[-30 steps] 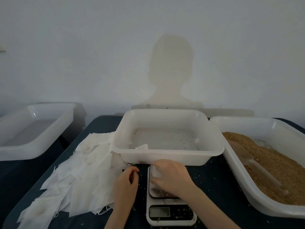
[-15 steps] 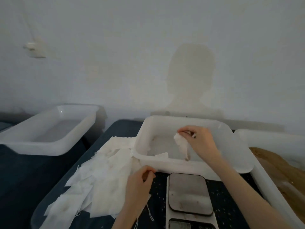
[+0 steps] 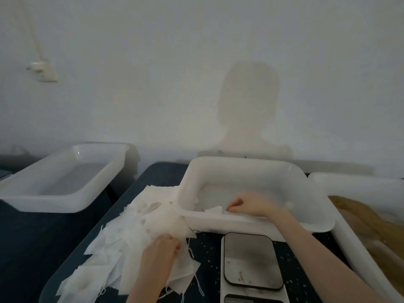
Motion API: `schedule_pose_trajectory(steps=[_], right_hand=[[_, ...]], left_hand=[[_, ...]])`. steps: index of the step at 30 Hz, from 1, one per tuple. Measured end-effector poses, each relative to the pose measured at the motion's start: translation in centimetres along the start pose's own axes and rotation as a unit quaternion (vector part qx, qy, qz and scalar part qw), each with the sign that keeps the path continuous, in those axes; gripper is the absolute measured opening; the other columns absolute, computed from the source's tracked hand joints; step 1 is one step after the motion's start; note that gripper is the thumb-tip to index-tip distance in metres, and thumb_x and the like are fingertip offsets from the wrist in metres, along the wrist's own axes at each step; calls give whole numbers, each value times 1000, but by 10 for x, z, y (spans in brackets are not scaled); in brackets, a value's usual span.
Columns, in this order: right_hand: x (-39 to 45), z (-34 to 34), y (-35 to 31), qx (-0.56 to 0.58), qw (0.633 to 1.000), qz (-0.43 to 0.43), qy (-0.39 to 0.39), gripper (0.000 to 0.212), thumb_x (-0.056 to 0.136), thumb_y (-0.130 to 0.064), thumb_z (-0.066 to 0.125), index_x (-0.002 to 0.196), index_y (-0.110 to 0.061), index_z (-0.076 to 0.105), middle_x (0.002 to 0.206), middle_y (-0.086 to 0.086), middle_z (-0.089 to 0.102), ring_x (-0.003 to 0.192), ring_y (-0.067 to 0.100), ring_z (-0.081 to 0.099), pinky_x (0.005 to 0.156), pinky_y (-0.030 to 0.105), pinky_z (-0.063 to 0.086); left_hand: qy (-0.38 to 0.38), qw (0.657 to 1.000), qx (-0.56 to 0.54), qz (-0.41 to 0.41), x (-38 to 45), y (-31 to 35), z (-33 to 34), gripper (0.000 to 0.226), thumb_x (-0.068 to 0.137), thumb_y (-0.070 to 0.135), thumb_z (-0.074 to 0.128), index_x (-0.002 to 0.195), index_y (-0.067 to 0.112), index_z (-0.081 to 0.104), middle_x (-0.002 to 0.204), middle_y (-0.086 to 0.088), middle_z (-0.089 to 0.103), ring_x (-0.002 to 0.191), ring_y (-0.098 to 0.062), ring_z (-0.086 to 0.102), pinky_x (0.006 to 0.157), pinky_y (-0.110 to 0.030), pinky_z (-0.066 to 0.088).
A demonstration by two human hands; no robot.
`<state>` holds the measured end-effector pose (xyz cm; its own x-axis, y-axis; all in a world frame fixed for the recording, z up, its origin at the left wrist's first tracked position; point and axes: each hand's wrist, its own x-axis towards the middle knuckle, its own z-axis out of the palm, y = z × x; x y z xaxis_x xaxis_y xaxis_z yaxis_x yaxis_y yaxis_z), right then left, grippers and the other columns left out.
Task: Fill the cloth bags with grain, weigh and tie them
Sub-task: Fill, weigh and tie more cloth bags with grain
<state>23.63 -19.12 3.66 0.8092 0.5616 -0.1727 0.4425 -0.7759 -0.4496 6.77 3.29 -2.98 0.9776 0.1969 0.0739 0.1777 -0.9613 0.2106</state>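
**A:** What sits furthest left?

**B:** A white rectangular plastic tub (image 3: 63, 182), apparently holding nothing. Next, a heap of thin white cloth bags (image 3: 140, 232) spills over the dark tabletop (image 3: 43, 248). The left hand (image 3: 160, 252) rests on the heap, fingers curled, pinching at one bag.

**A:** How should those bags handle?

**B:** Likely feather-light, limp and clingy; best taken by a corner or the loose drawstring.

**A:** And the middle?

**B:** A second white plastic tub (image 3: 251, 171) holds a flat white bag (image 3: 213, 209) near its front wall. The right hand (image 3: 251, 204) hovers there, fingers curled; whether it grips anything, I cannot tell. Below, a digital kitchen scale (image 3: 251, 261) carries only stray grains.

**A:** Far right?

**B:** A third white tub (image 3: 354, 180), heaped with brown grain (image 3: 371, 226).
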Motion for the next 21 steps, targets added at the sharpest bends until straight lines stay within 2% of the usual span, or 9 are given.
schedule_pose_trajectory(steps=[2, 4, 6, 8, 11, 14, 16, 18, 21], right_hand=[[1, -4, -1, 4, 1000, 11, 25, 26, 94, -40, 56, 109, -25, 73, 113, -7, 69, 102, 10, 59, 86, 26, 43], [-3, -7, -4, 28, 998, -1, 61, 27, 94, -40, 55, 105, -23, 74, 110, -4, 70, 100, 13, 61, 86, 29, 44], [-9, -9, -7, 49, 995, -25, 88, 26, 95, -36, 55, 105, -21, 74, 108, -4, 72, 100, 13, 63, 87, 27, 45], [-16, -9, -13, 52, 992, -48, 107, 25, 96, -32, 55, 107, -20, 73, 108, -4, 72, 100, 11, 63, 87, 24, 45], [-25, -7, -23, 45, 986, -78, 143, 24, 96, -26, 56, 113, -20, 71, 110, -3, 71, 99, 9, 62, 87, 17, 43], [-37, -2, -36, 90, 978, -92, 167, 23, 96, -24, 55, 112, -21, 71, 106, -3, 72, 94, 8, 62, 79, 11, 43], [-45, 3, -45, 110, 975, -112, 159, 22, 96, -24, 55, 110, -19, 72, 103, -3, 72, 86, 3, 59, 71, 1, 37], [-51, 11, -54, 139, 975, -121, 122, 23, 96, -26, 55, 112, -19, 70, 104, -2, 72, 77, -2, 55, 70, 1, 38], [-54, 27, -68, 259, 959, -105, 39, 30, 96, -30, 56, 121, -17, 64, 112, 3, 69, 84, 8, 63, 80, 17, 51]], left_hand=[[21, 1000, -5, -7, 1, 2, -3, 19, 94, 26, 45, 93, 31, 62, 94, 16, 52, 87, -4, 44, 71, -17, 33], [43, 999, -32, -9, 1, 1, -7, 20, 95, 26, 44, 92, 35, 61, 93, 19, 54, 88, -1, 47, 75, -16, 39], [68, 997, -47, -6, 0, 0, -14, 21, 97, 29, 43, 92, 42, 59, 93, 22, 56, 89, 2, 48, 77, -15, 42], [101, 993, -63, -14, -1, 1, -24, 19, 97, 32, 44, 101, 44, 58, 95, 24, 56, 90, 4, 48, 74, -14, 41], [125, 985, -115, -31, -1, 1, -37, 22, 95, 31, 48, 112, 43, 55, 93, 20, 58, 85, -1, 52, 72, -19, 40], [160, 967, -191, -51, 1, 2, -49, 19, 92, 21, 55, 99, 38, 61, 81, 16, 60, 72, -4, 55, 65, -23, 41], [196, 954, -221, -60, 3, 3, -55, 23, 89, 15, 60, 83, 38, 62, 73, 16, 60, 65, -5, 55, 61, -24, 39], [220, 940, -253, -67, 4, 6, -59, 31, 86, 12, 63, 75, 40, 59, 71, 19, 61, 62, -6, 56, 59, -20, 39], [241, 920, -299, -85, 6, 14, -59, 34, 85, 13, 64, 73, 43, 58, 73, 21, 63, 64, -7, 58, 59, -13, 39]])
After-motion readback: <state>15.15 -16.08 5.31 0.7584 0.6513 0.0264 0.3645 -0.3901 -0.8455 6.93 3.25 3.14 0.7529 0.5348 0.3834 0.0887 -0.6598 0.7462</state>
